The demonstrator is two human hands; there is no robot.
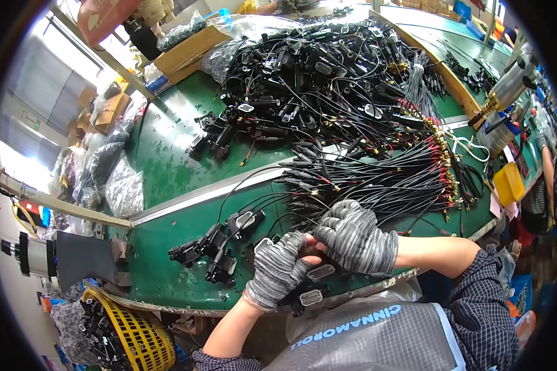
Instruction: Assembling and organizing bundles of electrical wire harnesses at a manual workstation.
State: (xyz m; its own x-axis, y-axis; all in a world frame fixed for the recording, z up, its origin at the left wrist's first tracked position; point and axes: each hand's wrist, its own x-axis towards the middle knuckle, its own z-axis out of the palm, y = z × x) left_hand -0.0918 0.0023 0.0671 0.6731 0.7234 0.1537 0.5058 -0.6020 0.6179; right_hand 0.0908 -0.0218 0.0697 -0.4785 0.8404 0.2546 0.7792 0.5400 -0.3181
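Observation:
My left hand [277,270] and my right hand [356,239], both in grey knitted gloves, meet close to the table's near edge. Their fingers are curled, with bare fingertips drawn together between them. What they pinch is hidden by the gloves. Under and beside them lie black plastic connector housings [311,298] with pale oval faces. Left of my left hand rests a small group of similar black housings [213,247] with thin cables attached. Just beyond my right hand spreads a bundle of black cables [377,185] with gold and red tips on the right end.
A large heap of black cabled parts [303,74] covers the far side of the green table [173,148]. A metal strip [210,193] crosses the tabletop. A yellow basket [145,337] of parts stands lower left. A yellow container [509,183] and a tool [507,86] are at right.

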